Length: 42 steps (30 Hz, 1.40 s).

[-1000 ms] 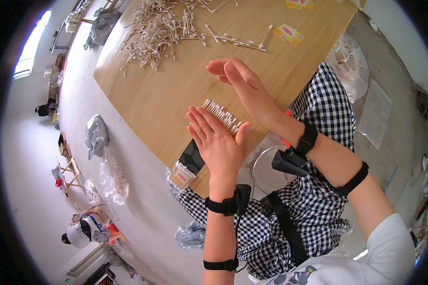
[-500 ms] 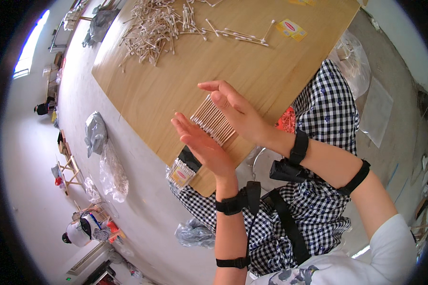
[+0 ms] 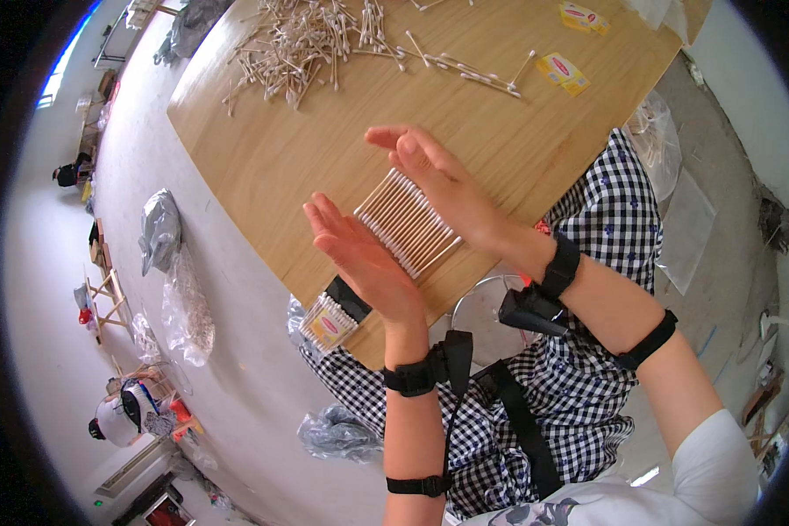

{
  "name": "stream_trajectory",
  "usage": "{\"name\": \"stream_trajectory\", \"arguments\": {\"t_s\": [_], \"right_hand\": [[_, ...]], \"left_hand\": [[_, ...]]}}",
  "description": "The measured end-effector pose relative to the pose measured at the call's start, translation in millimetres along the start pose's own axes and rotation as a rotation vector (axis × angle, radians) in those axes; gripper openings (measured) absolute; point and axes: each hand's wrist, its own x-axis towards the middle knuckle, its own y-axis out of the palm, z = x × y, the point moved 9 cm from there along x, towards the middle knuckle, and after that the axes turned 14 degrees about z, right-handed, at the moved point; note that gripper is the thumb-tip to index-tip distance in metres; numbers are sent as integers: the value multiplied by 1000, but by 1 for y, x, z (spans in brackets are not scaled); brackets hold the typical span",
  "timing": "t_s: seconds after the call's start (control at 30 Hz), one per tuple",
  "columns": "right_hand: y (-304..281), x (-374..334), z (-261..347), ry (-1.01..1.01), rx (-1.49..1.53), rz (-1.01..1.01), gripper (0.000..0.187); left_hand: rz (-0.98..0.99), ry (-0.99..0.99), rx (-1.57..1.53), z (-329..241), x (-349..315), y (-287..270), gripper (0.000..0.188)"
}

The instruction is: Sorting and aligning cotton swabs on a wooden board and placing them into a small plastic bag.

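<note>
The left hand (image 3: 359, 259) is open, its fingers straight and together, standing edge-down along the lower-left ends of a row of swabs (image 3: 408, 221). The right hand (image 3: 443, 184) is also open, its palm turned towards the left one, and it covers part of the row's upper-right ends. Whether either palm touches the tips is hard to tell. Some of the right fingers hide behind one another. The row lies flat on the table (image 3: 289, 175), between the hands, near the edge on the person's side.

The left hand and wrist partly hide a black pad (image 3: 349, 300) at the table's near corner; beside it sits a pack (image 3: 327, 323) with a yellow label, its contents too small to count. The pile (image 3: 298, 53) is cut off by the upper border, and its tangled swabs cannot be told apart singly. A yellow card (image 3: 563, 73) shows whole; another card (image 3: 583, 17) lies above it.

A broad strip of wood runs between the row and the pile, and more lies from the right hand to the right-hand edge. The left edge slants down past the left fingertips, with wood between.
</note>
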Motion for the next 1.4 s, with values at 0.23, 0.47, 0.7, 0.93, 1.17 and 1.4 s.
{"name": "stream_trajectory", "arguments": {"t_s": [0.23,0.47,0.7,0.93,1.17,1.4], "right_hand": [[1,-4,1,32,-104,94,64],[-11,-29,0,50,-45,-65,61],[8,-35,-1,-14,-4,-82,51],[-15,-29,25,-36,-668,92,14],[-5,-30,26,-3,-930,249,5],[2,-25,24,42,-1069,307,6]], "left_hand": [[72,-15,13,4,5,0,84],[22,9,126,-6,-20,-11,80],[24,72,77,-1,-30,3,72],[463,65,1376,-6,-63,46,83],[533,-53,1581,13,-83,55,92],[503,-13,1562,13,-82,56,93]]}}
